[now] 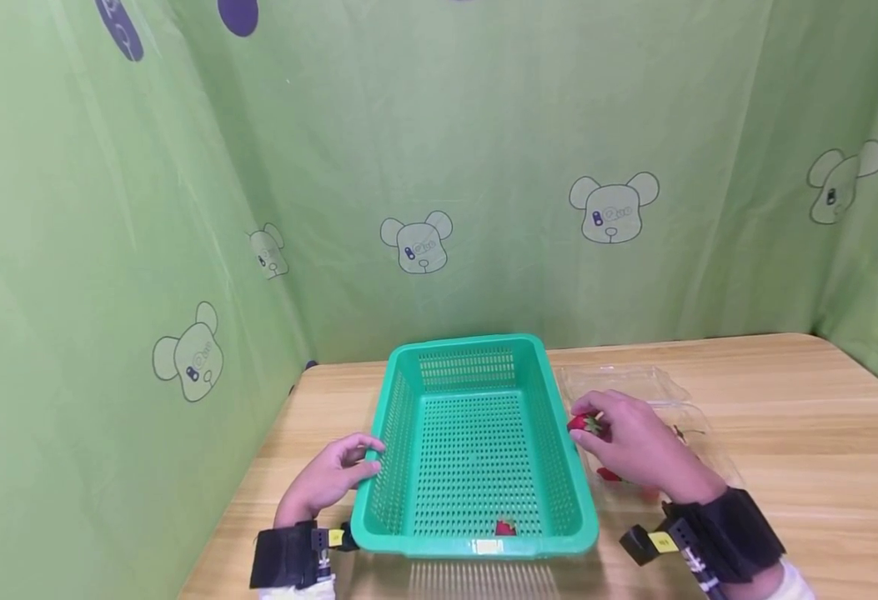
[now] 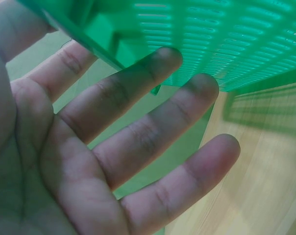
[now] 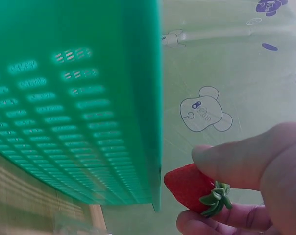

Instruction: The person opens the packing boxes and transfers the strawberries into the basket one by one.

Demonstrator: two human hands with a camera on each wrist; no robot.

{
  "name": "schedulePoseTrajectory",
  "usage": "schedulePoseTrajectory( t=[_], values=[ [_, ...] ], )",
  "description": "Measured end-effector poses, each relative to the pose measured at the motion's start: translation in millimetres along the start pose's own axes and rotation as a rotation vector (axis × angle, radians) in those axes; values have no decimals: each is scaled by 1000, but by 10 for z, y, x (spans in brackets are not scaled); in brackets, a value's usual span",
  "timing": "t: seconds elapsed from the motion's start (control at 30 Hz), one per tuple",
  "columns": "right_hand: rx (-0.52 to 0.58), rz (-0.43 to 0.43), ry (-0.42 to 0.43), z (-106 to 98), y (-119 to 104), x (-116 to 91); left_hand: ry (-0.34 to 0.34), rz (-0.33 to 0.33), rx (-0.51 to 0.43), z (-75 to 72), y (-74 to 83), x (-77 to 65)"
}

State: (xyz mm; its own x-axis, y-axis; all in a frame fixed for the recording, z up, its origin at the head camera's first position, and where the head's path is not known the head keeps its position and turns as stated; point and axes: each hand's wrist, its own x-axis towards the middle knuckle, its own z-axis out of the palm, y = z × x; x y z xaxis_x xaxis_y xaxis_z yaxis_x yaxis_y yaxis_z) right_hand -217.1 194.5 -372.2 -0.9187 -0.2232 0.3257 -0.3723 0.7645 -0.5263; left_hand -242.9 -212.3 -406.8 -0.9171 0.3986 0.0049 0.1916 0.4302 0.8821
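Note:
A green plastic basket (image 1: 476, 547) with slotted walls stands on the wooden table. One strawberry (image 1: 505, 528) lies on its floor near the front. At the left rim, my left hand (image 1: 333, 473) has its thumb and index finger by the edge; in the left wrist view, the other fingers of that hand (image 2: 138, 132) spread loosely beside the outer wall. Over by the right rim, my right hand (image 1: 637, 437) pinches another strawberry (image 3: 189, 188) between thumb and fingers, its green leaves towards the palm. That fruit is just outside the basket wall.
To the right of the basket lies an open clear plastic box (image 1: 697, 417) with its lid (image 1: 626, 382) folded back. More strawberries (image 1: 609, 475) are inside, partly hidden by my right arm. A green curtain (image 1: 514, 275) with bear prints hangs behind the table (image 1: 821, 433).

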Motion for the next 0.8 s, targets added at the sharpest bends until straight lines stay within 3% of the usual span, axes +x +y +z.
schedulePoseTrajectory(
  t=[0.5,0.8],
  values=[
    [26,-16,-17,64,-118,-23,2,-5,-2,-3,-1,6],
    [3,-79,-16,95,-170,-19,5,-22,-4,3,11,2]
  ],
)
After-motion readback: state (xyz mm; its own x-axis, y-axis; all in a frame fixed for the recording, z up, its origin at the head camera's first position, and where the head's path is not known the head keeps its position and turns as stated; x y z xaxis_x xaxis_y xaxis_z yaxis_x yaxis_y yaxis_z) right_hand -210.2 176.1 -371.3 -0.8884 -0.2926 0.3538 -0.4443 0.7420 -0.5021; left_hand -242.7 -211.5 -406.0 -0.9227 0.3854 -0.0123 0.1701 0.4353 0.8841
